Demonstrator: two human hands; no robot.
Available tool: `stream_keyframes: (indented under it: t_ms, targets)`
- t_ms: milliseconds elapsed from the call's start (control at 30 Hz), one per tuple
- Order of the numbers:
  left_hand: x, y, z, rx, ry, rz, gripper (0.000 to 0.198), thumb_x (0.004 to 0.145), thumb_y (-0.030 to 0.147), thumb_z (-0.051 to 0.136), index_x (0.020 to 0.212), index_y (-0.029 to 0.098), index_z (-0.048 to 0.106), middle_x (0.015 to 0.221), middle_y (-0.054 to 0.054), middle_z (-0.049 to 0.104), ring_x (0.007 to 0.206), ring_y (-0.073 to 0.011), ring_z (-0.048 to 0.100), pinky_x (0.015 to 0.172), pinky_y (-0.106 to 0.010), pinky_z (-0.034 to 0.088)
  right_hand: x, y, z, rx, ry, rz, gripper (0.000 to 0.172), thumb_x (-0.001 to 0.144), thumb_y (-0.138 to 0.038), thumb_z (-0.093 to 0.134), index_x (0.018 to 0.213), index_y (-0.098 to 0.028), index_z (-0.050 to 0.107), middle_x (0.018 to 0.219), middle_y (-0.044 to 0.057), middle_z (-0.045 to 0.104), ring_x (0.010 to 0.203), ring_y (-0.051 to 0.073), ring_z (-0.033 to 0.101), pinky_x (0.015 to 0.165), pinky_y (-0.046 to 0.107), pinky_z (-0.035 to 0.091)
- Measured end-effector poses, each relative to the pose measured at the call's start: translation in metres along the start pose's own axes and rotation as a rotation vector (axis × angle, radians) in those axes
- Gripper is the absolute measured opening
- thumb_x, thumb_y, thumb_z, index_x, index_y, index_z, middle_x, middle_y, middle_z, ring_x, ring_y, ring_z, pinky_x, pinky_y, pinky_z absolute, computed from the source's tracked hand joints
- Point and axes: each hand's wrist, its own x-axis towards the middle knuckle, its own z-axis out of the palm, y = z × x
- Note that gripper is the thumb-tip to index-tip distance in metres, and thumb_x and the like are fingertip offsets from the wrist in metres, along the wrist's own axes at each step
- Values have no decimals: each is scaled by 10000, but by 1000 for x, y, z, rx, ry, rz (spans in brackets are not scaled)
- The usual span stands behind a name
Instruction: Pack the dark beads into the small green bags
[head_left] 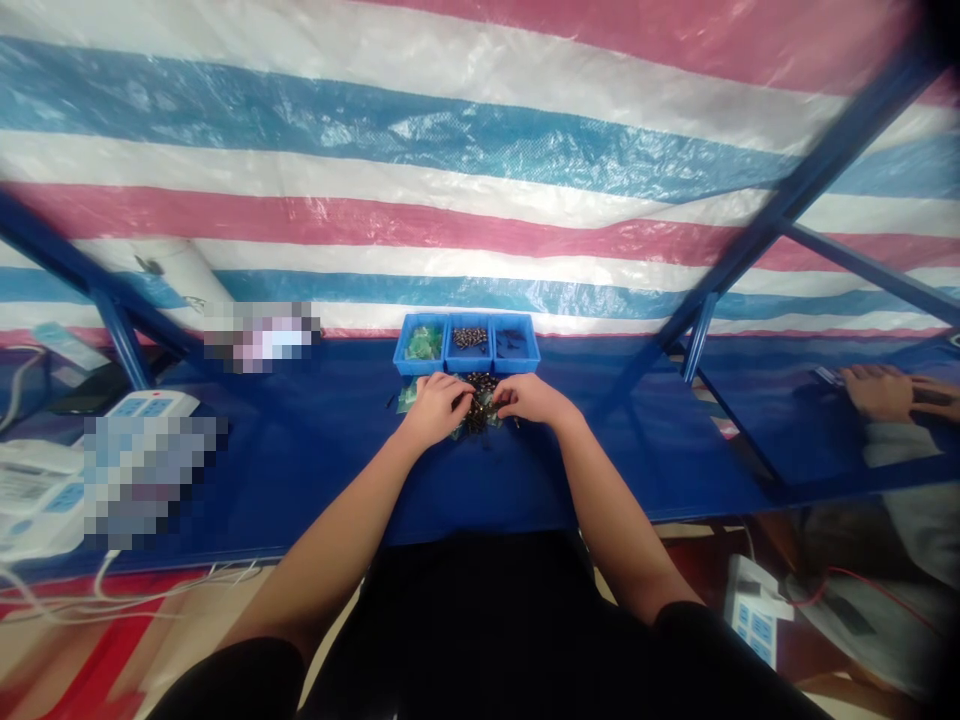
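Observation:
On the blue tabletop lies a pile of small parts [477, 418], dark, brassy and pale green pieces mixed together. My left hand [436, 408] reaches into its left side, fingers bent and thumb close to them. From the right, my right hand [531, 398] touches the pile with thumb and fingertips drawn together. Whatever sits between the fingers of either hand is too small to make out. Just behind the pile stand three joined blue bins: the left bin [400, 352] has green pieces, the middle bin [469, 367] brassy-dark beads, the right bin [534, 350] dark slim pieces.
White power strips [161, 403] with cables lie at the left. Blue metal frame bars [694, 345] rise on both sides, before a striped plastic sheet [420, 220]. Another person's hands [881, 392] are at the far right. A further power strip [754, 625] hangs lower right.

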Motion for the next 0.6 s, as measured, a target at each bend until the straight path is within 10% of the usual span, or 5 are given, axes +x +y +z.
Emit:
stream_keyframes:
  t_ms: [600]
  targets:
    - [0, 2, -1, -24, 19, 15, 243, 918, 327, 469, 1045, 245, 659, 1028, -68, 687, 1012, -254, 544, 903, -424, 291, 4, -9, 8, 207, 321, -138, 218, 777, -254, 659, 975, -185, 717, 865, 57, 704, 727, 157, 649, 717, 309, 542]
